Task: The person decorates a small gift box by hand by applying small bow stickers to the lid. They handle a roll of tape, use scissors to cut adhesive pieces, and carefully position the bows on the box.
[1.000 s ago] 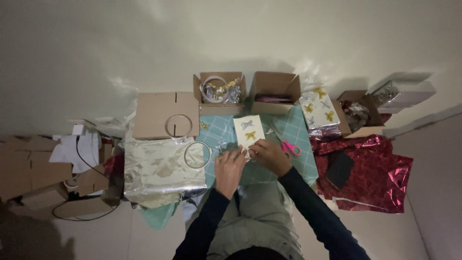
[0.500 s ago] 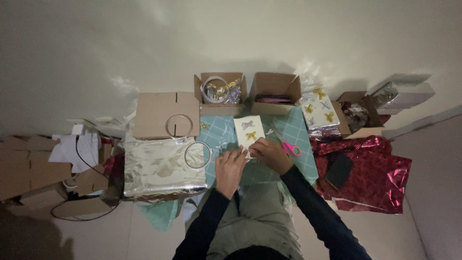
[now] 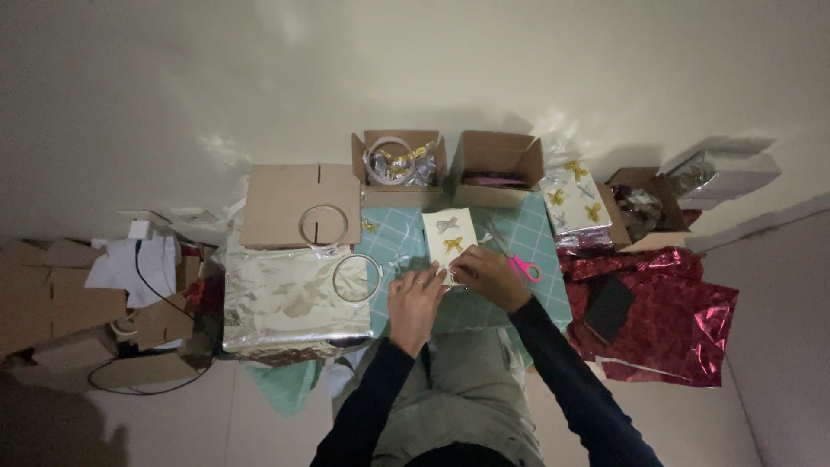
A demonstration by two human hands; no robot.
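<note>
Just one head cam here, looking pretty much straight down from well above the teal cutting mat, wall up top.

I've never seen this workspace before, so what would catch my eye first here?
First, the two hands, left hand and right hand, meeting at the near edge of a small white card with bows on the teal cutting mat. Next, the shiny silver wrapping paper to the left and the crumpled red foil to the right.
</note>
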